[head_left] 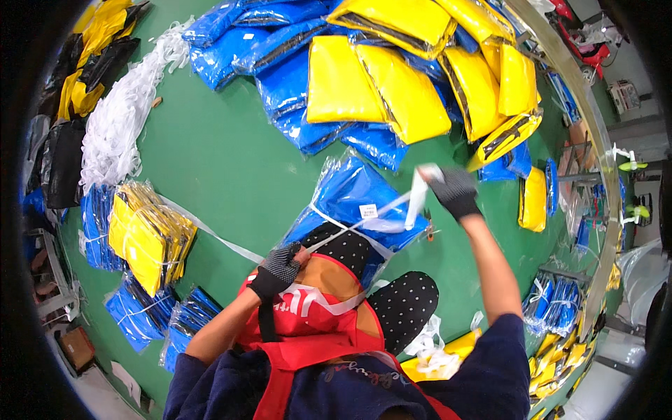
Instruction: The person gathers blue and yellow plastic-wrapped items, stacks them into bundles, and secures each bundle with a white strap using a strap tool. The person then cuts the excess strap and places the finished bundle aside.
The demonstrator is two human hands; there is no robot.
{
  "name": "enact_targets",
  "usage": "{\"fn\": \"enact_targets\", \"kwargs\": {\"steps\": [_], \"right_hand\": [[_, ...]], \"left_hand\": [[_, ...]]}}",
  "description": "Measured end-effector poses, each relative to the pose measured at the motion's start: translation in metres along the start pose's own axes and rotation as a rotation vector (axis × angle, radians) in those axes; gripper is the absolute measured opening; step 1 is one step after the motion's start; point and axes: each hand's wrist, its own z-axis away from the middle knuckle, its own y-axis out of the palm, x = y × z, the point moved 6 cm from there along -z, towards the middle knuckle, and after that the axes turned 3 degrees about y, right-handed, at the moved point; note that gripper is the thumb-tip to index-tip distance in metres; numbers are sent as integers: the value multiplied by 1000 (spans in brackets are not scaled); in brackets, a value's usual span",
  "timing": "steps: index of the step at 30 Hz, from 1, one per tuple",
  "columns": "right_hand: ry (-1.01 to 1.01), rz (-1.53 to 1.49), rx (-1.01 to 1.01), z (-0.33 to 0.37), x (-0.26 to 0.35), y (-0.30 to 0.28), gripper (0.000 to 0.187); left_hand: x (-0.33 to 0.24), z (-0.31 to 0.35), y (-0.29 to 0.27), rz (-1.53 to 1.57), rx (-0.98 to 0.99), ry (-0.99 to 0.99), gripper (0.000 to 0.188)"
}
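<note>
A stack of blue plastic-wrapped packs (353, 192) lies on the green surface (224, 161) in front of my knees. White plastic strapping (378, 224) crosses over it. My right hand (453, 190), in a dark knit glove, is raised to the right of the stack and grips one end of the strap, pulling it up. My left hand (278, 270), also gloved, is closed on the other end of the strap near my red apron (308, 322). My knees in black dotted trousers (402, 304) press against the stack's near edge.
A heap of loose blue packs (280, 56) and yellow packs (399, 84) lies at the top. Tied bundles of yellow packs (150, 234) and blue packs (140, 315) sit at left. A pile of white straps (115, 119) and black-yellow packs (91, 56) lie far left. More bundles (553, 301) at right.
</note>
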Motion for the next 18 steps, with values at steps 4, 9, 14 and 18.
{"fn": "enact_targets", "kwargs": {"steps": [4,9,14,18], "right_hand": [[417,12,300,-54,-13,118,53],[490,-227,670,7,6,202,59],[414,-220,785,55,-19,230,51],[498,-2,772,13,3,211,50]], "left_hand": [[16,21,0,116,29,-214,28],[87,61,-4,160,150,-444,27],[191,96,38,-137,613,-543,34],[221,97,61,-188,632,-644,34]]}}
